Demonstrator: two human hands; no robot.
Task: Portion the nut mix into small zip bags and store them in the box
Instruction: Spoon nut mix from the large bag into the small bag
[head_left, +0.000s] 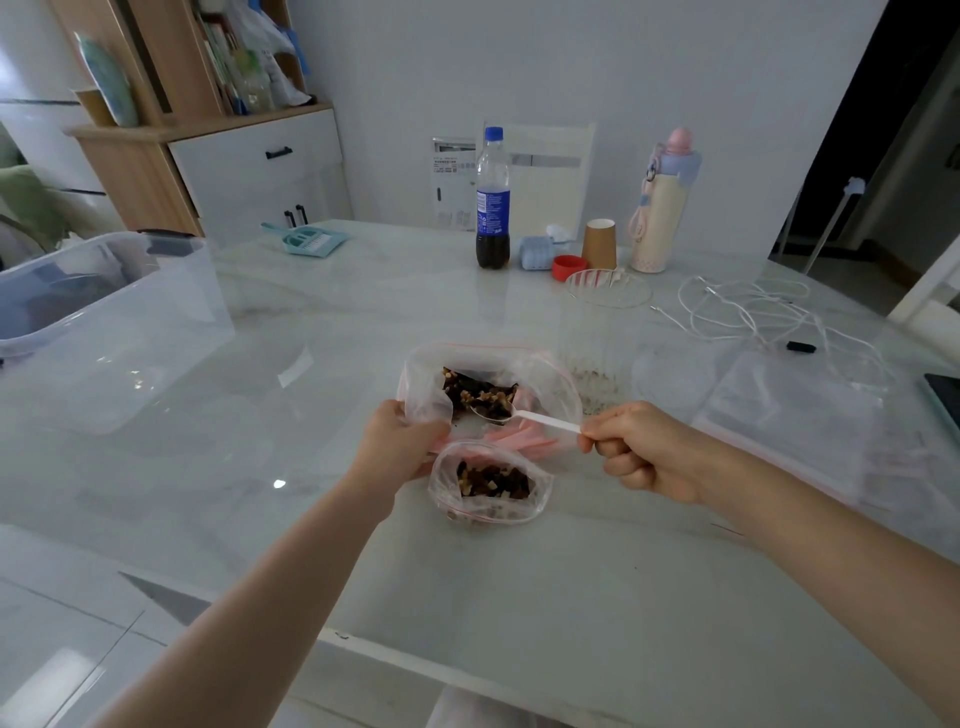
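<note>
At the centre of the frame, the left hand (402, 441) is gripping the large zip bag (488, 384) open so the right hand (636, 449), pinching a white plastic spoon (524, 414), is scooping nut mix (480, 397) toward the small zip bag (491, 483) just below on the tabletop (571, 597), while the clear storage box (104, 306) is waiting at the left edge.

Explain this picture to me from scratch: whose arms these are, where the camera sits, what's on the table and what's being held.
There is no machine here: a person wears a camera on the head, looking down at both bare arms. The left hand holds open a large zip bag of nut mix. The right hand pinches a white plastic spoon, its bowl in that bag. A small zip bag, partly filled, lies nearer. On the marble table also stand a clear storage box, a cola bottle, a paper cup and a flask.
</note>
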